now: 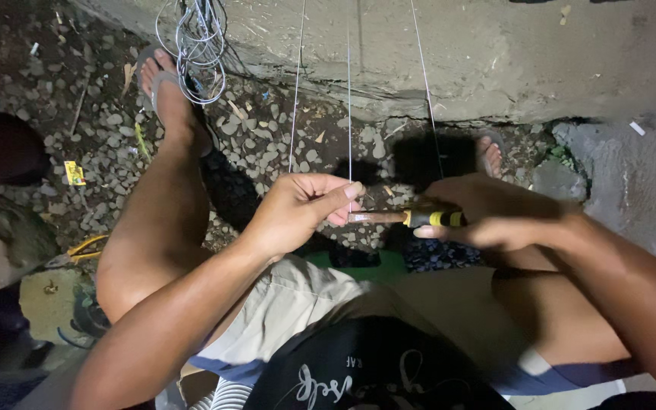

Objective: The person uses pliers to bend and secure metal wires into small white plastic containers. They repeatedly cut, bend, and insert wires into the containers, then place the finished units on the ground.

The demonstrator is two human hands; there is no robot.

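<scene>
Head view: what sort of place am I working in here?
Likely an outdoor work spot at night, on bare ground beside a rough concrete slab. Loose gravel covers the ground, thin wires run taut past the hands, and a wire coil hangs near a sandalled foot.

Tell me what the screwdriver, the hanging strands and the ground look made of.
Screwdriver: likely plastic handle, glossy black and yellow; dull brownish metal shaft, possibly rusted.
Strands: thin bare wire, probably steel, glinting silver.
Ground: loose grey gravel below a rough concrete-looking ledge.
</scene>
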